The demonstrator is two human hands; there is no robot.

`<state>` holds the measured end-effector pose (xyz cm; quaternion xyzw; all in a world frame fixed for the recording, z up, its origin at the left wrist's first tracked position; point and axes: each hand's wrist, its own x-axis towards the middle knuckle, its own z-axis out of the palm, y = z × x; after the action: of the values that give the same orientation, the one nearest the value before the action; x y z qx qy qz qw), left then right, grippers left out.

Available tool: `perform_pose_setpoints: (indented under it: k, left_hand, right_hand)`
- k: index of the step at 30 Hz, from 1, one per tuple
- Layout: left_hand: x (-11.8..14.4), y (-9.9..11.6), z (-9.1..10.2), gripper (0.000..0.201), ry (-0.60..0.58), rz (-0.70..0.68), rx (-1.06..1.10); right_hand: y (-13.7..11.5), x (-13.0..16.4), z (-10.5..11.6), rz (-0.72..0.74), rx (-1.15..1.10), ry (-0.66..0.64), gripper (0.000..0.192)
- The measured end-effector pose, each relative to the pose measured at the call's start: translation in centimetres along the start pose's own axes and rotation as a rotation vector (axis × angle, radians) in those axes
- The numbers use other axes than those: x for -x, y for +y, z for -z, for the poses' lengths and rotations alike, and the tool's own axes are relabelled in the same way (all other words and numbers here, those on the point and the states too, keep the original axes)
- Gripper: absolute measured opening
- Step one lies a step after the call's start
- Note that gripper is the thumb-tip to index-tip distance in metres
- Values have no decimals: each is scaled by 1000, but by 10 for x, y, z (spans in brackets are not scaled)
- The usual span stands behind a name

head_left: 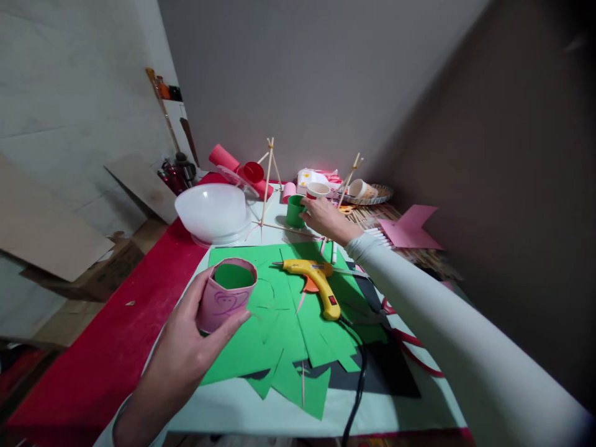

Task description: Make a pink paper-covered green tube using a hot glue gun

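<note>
My left hand [186,347] holds a pink paper cup [224,302] with a purple drawing on its side and green paper inside, above the near left of the green paper sheets [279,323]. My right hand [326,218] reaches far across the table, its fingers touching a green cup [295,210] next to a red-and-white cup [318,189]; whether it grips the green cup is unclear. A yellow glue gun [319,280] lies on the green paper between my hands.
A white bowl [213,212] sits upside down at the far left. Wooden skewer frames [267,180] stand near the cups. A plate [370,197] with a paper cup, pink paper [410,228], red rolls [233,164] and the gun's black cord [358,379] lie around.
</note>
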<state>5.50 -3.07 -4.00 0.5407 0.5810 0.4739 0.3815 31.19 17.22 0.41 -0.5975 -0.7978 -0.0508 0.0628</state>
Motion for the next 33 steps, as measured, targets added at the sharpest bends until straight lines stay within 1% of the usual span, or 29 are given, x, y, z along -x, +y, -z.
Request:
perform_pose_setpoints:
  k: [3, 6, 8, 10, 11, 12, 13, 14, 15, 18, 20, 22, 25, 27, 28, 30, 32, 33]
  left_hand:
    - [1, -1, 0, 65, 35, -56, -75]
    - [2, 3, -3, 62, 115, -155, -236]
    - [4, 6, -6, 61, 174, -223, -333]
    - [6, 9, -9, 61, 216, -292, -401]
    - [7, 10, -11, 61, 232, -327, -429]
    - [9, 11, -13, 60, 243, -364, -455]
    - [10, 11, -15, 60, 253, -403, -478]
    - [11, 12, -17, 59, 261, -447, -500]
    - [11, 13, -19, 59, 269, -494, -517]
    - [14, 16, -26, 59, 300, -617, -556]
    - [16, 18, -32, 58, 323, -654, -566]
    - [19, 20, -37, 58, 324, -662, -541]
    - [23, 21, -41, 67, 234, -606, -369]
    - [25, 23, -40, 69, 172, -496, -162]
    - [25, 23, -38, 64, 169, -426, -46]
    - [24, 26, -35, 45, 176, -253, 183]
    - [21, 29, -33, 30, 138, -67, 361]
    - [19, 30, -33, 28, 108, 13, 425]
  right_hand:
    - [1, 7, 8, 31, -38, 22, 38]
    - [-6, 22, 26, 72, -102, 79, 35]
    - [-16, 41, 42, 106, -166, 130, 27]
    - [-31, 68, 56, 164, -254, 141, 20]
    - [-39, 83, 61, 214, -342, 141, 21]
    - [-48, 98, 65, 304, -579, 162, 21]
    - [-56, 112, 66, 374, -772, 162, 22]
    - [-64, 125, 66, 420, -883, 152, 20]
    - [-71, 136, 63, 451, -945, 150, 19]
    - [-85, 158, 52, 497, -988, 250, 23]
    - [-89, 165, 46, 507, -995, 308, 19]
    - [-90, 170, 43, 517, -1016, 359, 13]
    - [-87, 175, 41, 522, -1023, 457, 9]
    - [-82, 177, 40, 502, -1017, 517, 6]
    - [-79, 177, 38, 483, -1018, 538, 5]
    - [-74, 177, 35, 437, -1038, 566, 4]
    - [-69, 176, 32, 379, -1076, 566, 6]
    - [-67, 175, 31, 347, -1099, 556, 8]
